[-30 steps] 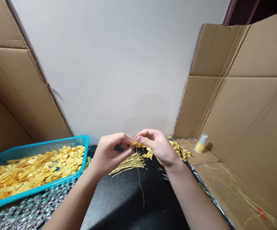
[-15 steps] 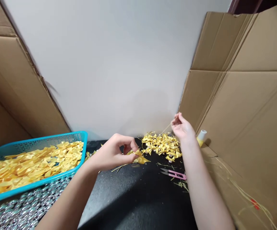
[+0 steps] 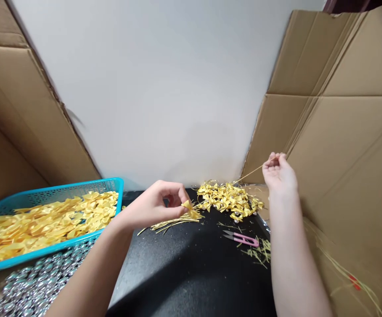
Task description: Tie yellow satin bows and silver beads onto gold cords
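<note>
My left hand (image 3: 164, 202) pinches a small yellow ribbon bow (image 3: 191, 211) between thumb and forefinger above the black table (image 3: 184, 268). Off to the right and higher up, my right hand (image 3: 279, 172) has its fingertips closed on a thin gold cord (image 3: 248, 175). That cord stretches straight down and left toward a pile of yellow bows with shiny beads (image 3: 224, 198); whether it joins the bow in my left hand I cannot tell. Cut lengths of gold cord (image 3: 174, 224) lie under my left hand. Pink-handled thread snips (image 3: 243, 239) rest below the pile.
A turquoise basket (image 3: 121, 198) of yellow bows stands on the left, with many silver beads (image 3: 42, 281) in front of it. Cord clippings (image 3: 258, 254) lie beside the snips. Cardboard panels (image 3: 352, 145) flank both sides, and a pale wall (image 3: 164, 88) rises behind.
My right hand has moved right, away from the left hand, and more of the taut cord shows. The left hand still holds the bow. The view has shifted slightly.
</note>
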{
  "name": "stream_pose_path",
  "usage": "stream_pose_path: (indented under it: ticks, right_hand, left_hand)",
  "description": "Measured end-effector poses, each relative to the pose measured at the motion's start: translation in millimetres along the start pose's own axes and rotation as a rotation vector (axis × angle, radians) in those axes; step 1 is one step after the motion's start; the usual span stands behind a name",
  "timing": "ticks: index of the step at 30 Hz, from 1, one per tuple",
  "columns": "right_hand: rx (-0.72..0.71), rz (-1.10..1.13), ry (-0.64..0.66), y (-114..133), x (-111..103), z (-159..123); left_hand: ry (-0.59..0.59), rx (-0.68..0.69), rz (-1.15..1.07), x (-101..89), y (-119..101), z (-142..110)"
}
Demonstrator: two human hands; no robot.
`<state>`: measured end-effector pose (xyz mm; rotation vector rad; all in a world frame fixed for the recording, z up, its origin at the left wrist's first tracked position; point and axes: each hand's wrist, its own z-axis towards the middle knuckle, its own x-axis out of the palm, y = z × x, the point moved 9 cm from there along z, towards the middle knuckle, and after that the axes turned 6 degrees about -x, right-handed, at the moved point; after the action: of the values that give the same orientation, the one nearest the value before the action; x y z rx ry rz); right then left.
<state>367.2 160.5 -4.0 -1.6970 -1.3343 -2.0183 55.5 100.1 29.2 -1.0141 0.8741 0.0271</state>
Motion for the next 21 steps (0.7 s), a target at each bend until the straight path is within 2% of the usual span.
stream_pose_path:
  ticks: [2,5,8,11,13,15,18,21]
  right_hand:
    - [-0.04,-0.01,0.031,4.2,4.7,-4.7]
    - [-0.111,-0.012,0.142,10.7,20.1,-18.2]
    - [-0.107,-0.038,0.324,3.1,43.8,-47.1]
    - [-0.065,-0.141,0.61,-18.4,71.5,-96.1]
    - [0.0,-0.237,0.731,-36.6,78.9,-130.0]
    - [0.059,-0.291,0.809,-49.5,80.5,-158.2]
    - [0.081,-0.346,0.911,-56.6,81.0,-184.7]
    - [0.045,-0.406,1.001,-57.0,82.8,-194.8]
  left_hand:
    - [-0.054,-0.065,0.166,-6.6,8.1,3.1]
    - [-0.1,-0.211,0.533,-7.6,33.0,11.7]
    - [-0.04,-0.3,0.611,13.2,62.5,21.9]
    - [0.076,-0.395,0.629,40.3,89.8,26.2]
    - [0.125,-0.454,0.635,46.7,99.1,24.9]
    - [0.13,-0.497,0.636,37.9,99.1,20.8]
    - [0.077,-0.542,0.646,2.8,89.7,5.8]
    - [0.069,-0.634,0.675,-32.2,90.0,-29.8]
